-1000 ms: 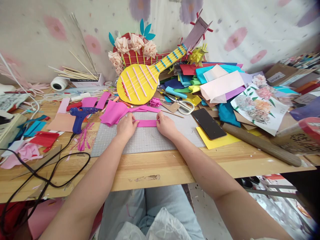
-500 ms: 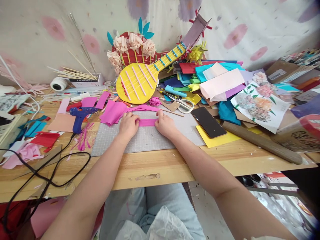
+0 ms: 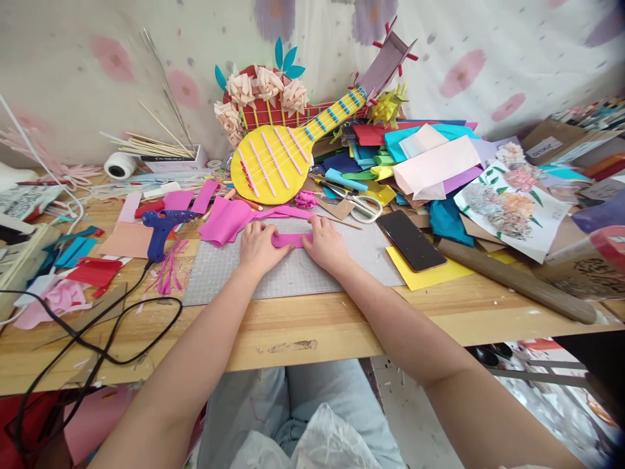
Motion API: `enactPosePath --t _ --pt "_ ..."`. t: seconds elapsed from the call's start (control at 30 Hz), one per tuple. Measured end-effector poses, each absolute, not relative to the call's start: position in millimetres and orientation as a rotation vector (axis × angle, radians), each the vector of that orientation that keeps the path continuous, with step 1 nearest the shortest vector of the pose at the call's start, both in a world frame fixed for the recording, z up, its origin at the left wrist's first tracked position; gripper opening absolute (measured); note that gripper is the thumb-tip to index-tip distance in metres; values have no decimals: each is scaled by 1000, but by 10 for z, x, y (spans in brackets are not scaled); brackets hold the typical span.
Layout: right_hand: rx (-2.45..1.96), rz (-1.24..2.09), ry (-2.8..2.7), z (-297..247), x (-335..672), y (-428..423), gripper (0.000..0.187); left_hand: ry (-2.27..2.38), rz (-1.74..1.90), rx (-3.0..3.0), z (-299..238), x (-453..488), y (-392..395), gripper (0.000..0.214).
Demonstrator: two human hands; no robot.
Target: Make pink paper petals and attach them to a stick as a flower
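Note:
A magenta strip of crepe paper point(image 3: 291, 241) lies on the grey cutting mat point(image 3: 293, 285), stretched between my two hands. My left hand point(image 3: 258, 249) grips its left end, thumb reaching inward along the near edge. At the right end, my right hand point(image 3: 328, 244) closes its fingers and thumb on the strip. Just behind my left hand is a larger magenta sheet point(image 3: 223, 221). A thin wooden stick point(image 3: 344, 223) and a pink paper flower point(image 3: 305, 199) lie beyond the strip.
A blue glue gun point(image 3: 163, 234) with a looping black cord is at the left. A yellow paper lute point(image 3: 273, 166) leans at the back. Scissors point(image 3: 367, 208), a phone point(image 3: 413, 241) and a wooden rod point(image 3: 517, 280) lie to the right, before heaped coloured paper point(image 3: 434, 163).
My thumbs have come inward along the strip's near edge, so less of it shows between my hands. The view has shifted slightly.

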State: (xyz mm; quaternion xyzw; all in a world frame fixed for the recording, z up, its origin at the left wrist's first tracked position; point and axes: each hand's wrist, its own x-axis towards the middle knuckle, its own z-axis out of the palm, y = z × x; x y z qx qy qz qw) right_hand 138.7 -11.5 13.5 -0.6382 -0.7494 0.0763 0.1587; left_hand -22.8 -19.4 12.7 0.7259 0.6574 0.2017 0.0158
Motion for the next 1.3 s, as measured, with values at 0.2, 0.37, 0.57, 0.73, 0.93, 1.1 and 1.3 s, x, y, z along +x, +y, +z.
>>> enactPosePath --t 0.2,0.37,0.57,0.73,0.93,1.1,1.3 --pt "-1526 -49 -2212 116 1336 -179 46 2058 630 2247 119 -217 -191 43" --pt "-1467 -51 -2261 69 1334 -165 48 2069 627 2186 108 -216 -184 46" --pt "-1508 -18 -2277 48 1432 -162 48 2066 636 2115 70 -235 -163 42" --pt "-1577 55 -2271 17 1536 -144 51 1982 613 2082 42 -338 -119 26" --pt "-1582 129 -2291 -18 1566 -107 50 1799 685 2094 59 -486 -72 49" --pt "-1545 151 -2299 -36 1578 -49 49 1810 852 1928 48 -505 -52 38" --pt "-1572 264 -2204 16 1561 10 48 1807 846 2058 33 -523 -79 34"
